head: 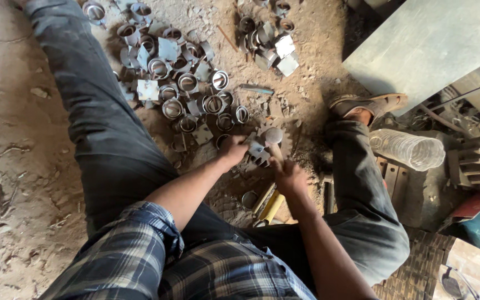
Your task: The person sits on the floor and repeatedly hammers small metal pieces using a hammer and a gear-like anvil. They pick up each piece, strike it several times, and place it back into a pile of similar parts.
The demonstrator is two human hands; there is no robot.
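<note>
From the head camera, the person sits on the dirt floor (12, 139) with legs spread, and the work is between them. The left hand (233, 150) is closed around a small metal piece (258, 151), pinning it on top of a toothed gear wheel (290, 129) that lies flat on the ground. The right hand (289, 176) is wrapped shut around the wooden handle of a hammer (274, 136), whose round head sits just above the piece. This looks like the striking step, the piece being shaped or flattened on the gear used as an anvil. The next blow calls for a steady hold and fingers kept clear of the hammer head. A pile of metal rings with square plates (181, 83) lies beyond, a clear plastic bottle (406, 149) beside the right leg.
</note>
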